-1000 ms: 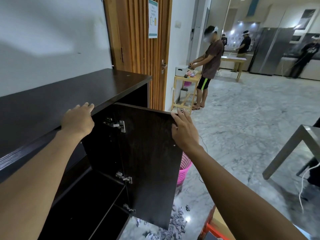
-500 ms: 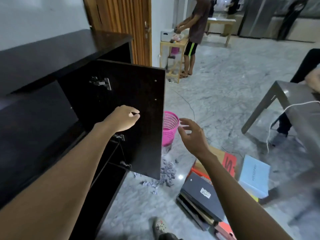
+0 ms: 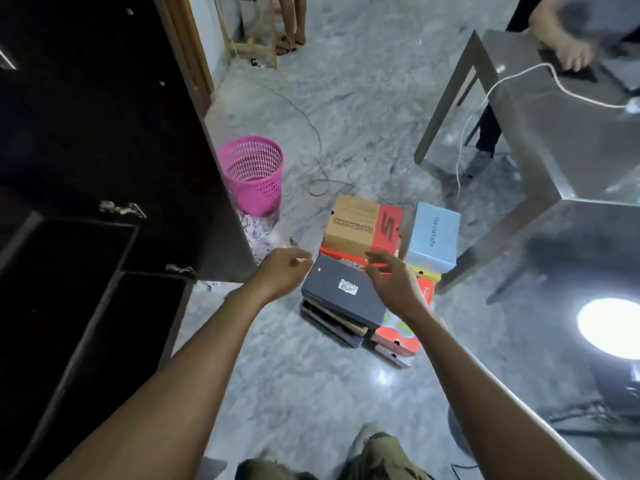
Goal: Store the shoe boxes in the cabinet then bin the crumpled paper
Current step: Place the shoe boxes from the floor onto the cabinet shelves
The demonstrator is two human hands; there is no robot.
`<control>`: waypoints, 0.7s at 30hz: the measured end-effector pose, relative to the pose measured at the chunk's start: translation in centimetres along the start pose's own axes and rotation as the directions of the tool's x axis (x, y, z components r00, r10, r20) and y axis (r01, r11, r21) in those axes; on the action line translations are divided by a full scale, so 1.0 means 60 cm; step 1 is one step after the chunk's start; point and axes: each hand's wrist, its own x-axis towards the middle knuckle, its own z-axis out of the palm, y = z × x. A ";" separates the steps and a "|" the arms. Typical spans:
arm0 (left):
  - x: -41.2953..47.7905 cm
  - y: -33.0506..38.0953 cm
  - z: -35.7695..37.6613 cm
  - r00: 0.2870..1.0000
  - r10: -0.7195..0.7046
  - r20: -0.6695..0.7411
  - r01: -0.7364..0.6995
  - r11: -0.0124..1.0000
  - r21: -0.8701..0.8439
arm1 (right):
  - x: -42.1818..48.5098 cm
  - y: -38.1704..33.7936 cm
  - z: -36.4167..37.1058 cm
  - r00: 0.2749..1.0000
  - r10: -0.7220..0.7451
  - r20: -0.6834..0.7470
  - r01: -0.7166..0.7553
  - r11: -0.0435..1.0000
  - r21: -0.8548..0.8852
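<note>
Both hands reach down toward the pile of shoe boxes on the floor. The left hand point(image 3: 282, 271) is loosely curled and holds nothing; it hovers at the dark grey box's point(image 3: 343, 292) left edge. The right hand point(image 3: 391, 278) is spread, empty, over its right side.

A good lift would take this top grey box by its two long sides, palms flat against them, and keep it level so the lid stays seated and the boxes beneath do not slide. It probably weighs little, but the stack under it looks uneven.

Behind it a brown and red box point(image 3: 363, 221) sits on an orange one, with a pale blue box point(image 3: 433, 237) just to the right.

On the left the dark cabinet point(image 3: 86, 289) stands with its door point(image 3: 149, 133) swung out; its compartments look too dark to judge what they hold. The pink bin point(image 3: 252, 174) stands beyond the door, apparently empty as far as its mesh shows. Crumpled paper point(image 3: 254, 233) lies on the floor at its foot, not yet binned.
</note>
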 end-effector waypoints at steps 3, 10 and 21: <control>0.082 -0.064 0.091 0.999 -0.049 -0.008 0.049 0.998 -0.037 | 0.035 0.111 0.025 0.994 0.107 0.006 -0.107 0.994 -0.003; 0.282 -0.295 0.280 0.986 -0.166 -0.001 0.166 0.986 -0.028 | 0.129 0.415 0.174 0.945 0.312 0.100 -0.319 0.945 0.066; 0.530 -0.609 0.444 0.954 -0.272 -0.129 0.229 0.934 -0.273 | 0.256 0.727 0.354 0.906 0.307 -0.290 -0.260 0.947 0.190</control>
